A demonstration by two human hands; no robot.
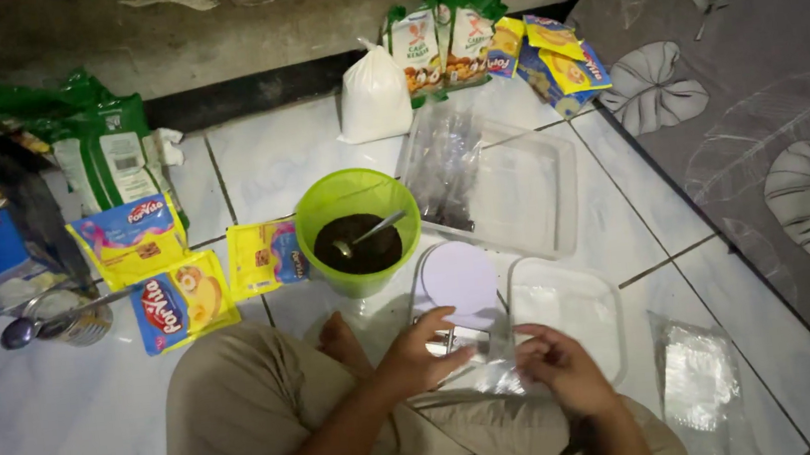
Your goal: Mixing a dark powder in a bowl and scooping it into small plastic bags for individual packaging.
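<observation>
Two hands meet just below the green bowl of dark mix: your left hand curls on the small scale, your right hand pinches a clear plastic bag. Weighing looks underway; steadying the bag seems needed.

Yellow/blue snack packs left on tiles; green bags + white sack by wall.

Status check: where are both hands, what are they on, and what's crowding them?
Left hand on small scale. Right hand pinching clear plastic bag. Green bowl of dark mix just ahead, clear tub beside.
</observation>
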